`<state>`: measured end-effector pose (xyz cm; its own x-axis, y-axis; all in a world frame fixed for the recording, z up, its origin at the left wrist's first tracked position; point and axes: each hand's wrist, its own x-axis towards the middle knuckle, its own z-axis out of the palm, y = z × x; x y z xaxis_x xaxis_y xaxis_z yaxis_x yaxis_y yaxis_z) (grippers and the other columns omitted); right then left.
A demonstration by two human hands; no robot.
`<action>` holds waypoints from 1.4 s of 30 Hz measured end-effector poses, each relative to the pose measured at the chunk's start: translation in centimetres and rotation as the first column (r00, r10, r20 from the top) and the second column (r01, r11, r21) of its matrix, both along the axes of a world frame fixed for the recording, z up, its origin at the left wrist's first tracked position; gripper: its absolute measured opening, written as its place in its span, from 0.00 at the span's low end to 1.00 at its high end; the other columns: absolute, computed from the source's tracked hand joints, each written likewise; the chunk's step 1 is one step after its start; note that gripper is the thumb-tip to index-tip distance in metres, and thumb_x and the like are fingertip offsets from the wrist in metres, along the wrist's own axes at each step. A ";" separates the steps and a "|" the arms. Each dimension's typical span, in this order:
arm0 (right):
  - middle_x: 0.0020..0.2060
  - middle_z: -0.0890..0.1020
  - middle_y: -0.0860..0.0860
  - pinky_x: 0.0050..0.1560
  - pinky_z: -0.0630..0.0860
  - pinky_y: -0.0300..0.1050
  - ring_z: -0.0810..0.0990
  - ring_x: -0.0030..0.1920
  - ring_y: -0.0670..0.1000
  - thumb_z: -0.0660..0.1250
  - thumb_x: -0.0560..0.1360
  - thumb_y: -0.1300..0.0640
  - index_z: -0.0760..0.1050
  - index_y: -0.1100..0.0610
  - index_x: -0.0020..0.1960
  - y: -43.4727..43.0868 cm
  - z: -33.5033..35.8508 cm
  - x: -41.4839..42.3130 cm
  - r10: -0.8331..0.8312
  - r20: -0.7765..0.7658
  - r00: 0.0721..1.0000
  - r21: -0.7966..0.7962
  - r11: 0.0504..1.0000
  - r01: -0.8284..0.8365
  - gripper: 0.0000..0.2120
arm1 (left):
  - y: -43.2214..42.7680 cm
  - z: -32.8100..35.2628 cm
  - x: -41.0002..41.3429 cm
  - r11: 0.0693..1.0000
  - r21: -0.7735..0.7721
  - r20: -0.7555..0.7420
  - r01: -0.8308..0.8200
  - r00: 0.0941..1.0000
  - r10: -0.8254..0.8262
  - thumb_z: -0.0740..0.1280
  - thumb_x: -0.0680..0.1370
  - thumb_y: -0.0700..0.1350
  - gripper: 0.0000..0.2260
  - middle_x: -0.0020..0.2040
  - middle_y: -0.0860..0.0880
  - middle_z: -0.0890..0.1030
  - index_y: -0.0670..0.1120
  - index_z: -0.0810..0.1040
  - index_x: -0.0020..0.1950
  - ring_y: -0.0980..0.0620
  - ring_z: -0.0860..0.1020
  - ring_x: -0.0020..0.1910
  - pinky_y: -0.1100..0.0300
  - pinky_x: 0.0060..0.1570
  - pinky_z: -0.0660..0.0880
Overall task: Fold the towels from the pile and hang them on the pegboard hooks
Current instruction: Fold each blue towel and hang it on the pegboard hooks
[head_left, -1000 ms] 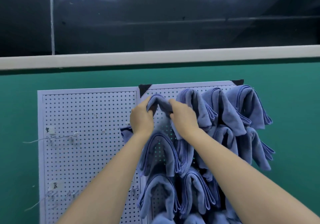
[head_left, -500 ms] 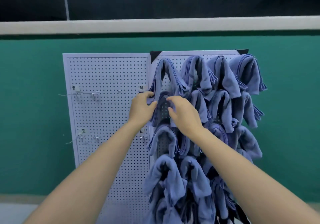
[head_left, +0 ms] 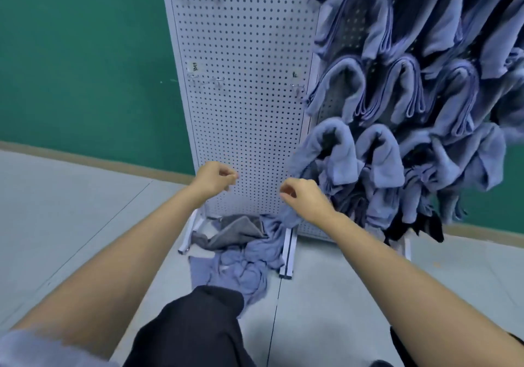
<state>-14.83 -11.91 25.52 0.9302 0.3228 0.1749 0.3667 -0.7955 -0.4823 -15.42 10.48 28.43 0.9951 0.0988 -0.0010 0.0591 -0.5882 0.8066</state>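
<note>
Blue hung towels (head_left: 377,162): folded over hooks, crowding the right panel of the pegboard (head_left: 241,111).
Pile (head_left: 241,259): blue and grey towels crumpled on the floor (head_left: 71,210) at the board's foot.
Left hand (head_left: 215,178): fingers curled in, empty, before the bare left panel.
Right hand (head_left: 306,199): curled likewise, nothing seen in it, just left of the lowest hung towels.

Plain workroom — freestanding pegboard (head_left: 243,111), green wall (head_left: 85,54), grey floor (head_left: 71,210).
</note>
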 end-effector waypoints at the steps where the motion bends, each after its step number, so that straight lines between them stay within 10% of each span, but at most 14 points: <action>1: 0.50 0.83 0.56 0.50 0.77 0.55 0.79 0.47 0.56 0.63 0.79 0.57 0.77 0.60 0.55 0.6 -2.0 0.1 -0.001 -0.056 0.998 -0.010 1.000 0.000 0.09 | 1.0 -2.0 -0.3 1.000 -0.014 -0.041 -0.019 0.999 0.019 0.68 0.77 0.40 0.04 0.43 0.47 0.81 0.41 0.80 0.44 0.54 0.76 0.34 0.65 0.35 0.71; 12: 0.48 0.82 0.54 0.47 0.76 0.45 0.79 0.47 0.55 0.61 0.77 0.60 0.78 0.59 0.52 7.3 -20.9 2.4 0.008 -0.451 0.892 -0.089 0.995 -0.054 0.09 | 7.9 -22.2 0.6 0.991 -0.059 -0.362 -0.121 0.928 0.092 0.67 0.74 0.33 0.12 0.36 0.50 0.79 0.47 0.79 0.34 0.52 0.76 0.36 0.65 0.39 0.73; 17: 0.47 0.83 0.52 0.46 0.77 0.44 0.80 0.46 0.54 0.60 0.76 0.60 0.79 0.55 0.53 10.6 -27.9 5.5 0.007 -0.543 0.840 -0.083 0.995 -0.062 0.11 | 9.6 -30.1 3.8 0.999 -0.014 -0.405 -0.053 0.913 0.042 0.66 0.73 0.27 0.13 0.25 0.60 0.78 0.43 0.81 0.35 0.69 0.75 0.28 0.74 0.36 0.71; 22: 0.52 0.82 0.58 0.49 0.75 0.45 0.79 0.54 0.56 0.61 0.78 0.62 0.77 0.60 0.58 13.5 -33.2 8.0 0.077 -0.591 0.803 -0.106 0.979 -0.172 0.11 | 10.2 -36.6 6.3 0.991 0.109 -0.362 0.071 0.932 -0.027 0.64 0.72 0.25 0.10 0.48 0.40 0.80 0.30 0.80 0.51 0.52 0.75 0.48 0.77 0.38 0.67; 26: 0.53 0.82 0.56 0.52 0.75 0.45 0.78 0.56 0.55 0.62 0.76 0.63 0.78 0.57 0.58 15.7 -36.1 8.9 0.108 -0.611 0.784 -0.113 0.969 -0.221 0.12 | 11.0 -40.5 7.9 0.977 0.176 -0.436 0.120 0.899 -0.032 0.67 0.70 0.29 0.08 0.42 0.43 0.78 0.41 0.81 0.42 0.48 0.76 0.45 0.64 0.45 0.66; 34: 0.56 0.79 0.60 0.50 0.74 0.49 0.78 0.57 0.60 0.62 0.77 0.60 0.76 0.58 0.53 17.0 -39.3 9.7 0.109 -0.639 0.761 -0.273 0.893 -0.358 0.07 | 11.5 -43.4 7.6 0.938 0.249 -0.590 0.243 0.805 -0.052 0.61 0.76 0.49 0.18 0.54 0.41 0.81 0.38 0.80 0.56 0.43 0.78 0.55 0.59 0.53 0.71; 37: 0.53 0.80 0.62 0.50 0.74 0.48 0.78 0.56 0.60 0.62 0.78 0.60 0.77 0.63 0.52 16.0 -39.6 10.0 0.073 -0.656 0.751 -0.213 0.937 -0.277 0.08 | 12.5 -43.2 7.5 0.945 0.280 -0.480 0.172 0.877 -0.017 0.66 0.74 0.49 0.15 0.43 0.40 0.82 0.36 0.81 0.44 0.43 0.80 0.45 0.55 0.47 0.73; 42: 0.39 0.83 0.59 0.46 0.76 0.48 0.80 0.43 0.55 0.69 0.76 0.59 0.81 0.64 0.46 12.8 -36.2 11.4 0.038 -0.598 0.801 -0.035 0.997 -0.073 0.07 | 12.5 -37.5 7.7 0.998 0.070 -0.088 0.009 0.996 -0.002 0.75 0.68 0.38 0.02 0.41 0.52 0.77 0.41 0.83 0.37 0.66 0.75 0.41 0.79 0.45 0.66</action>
<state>-3.43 0.92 -10.69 0.8250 0.3695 -0.4275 0.0651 -0.8137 -0.5777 -7.72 22.97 -9.08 0.9920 0.0963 -0.0818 0.1247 -0.6437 0.7550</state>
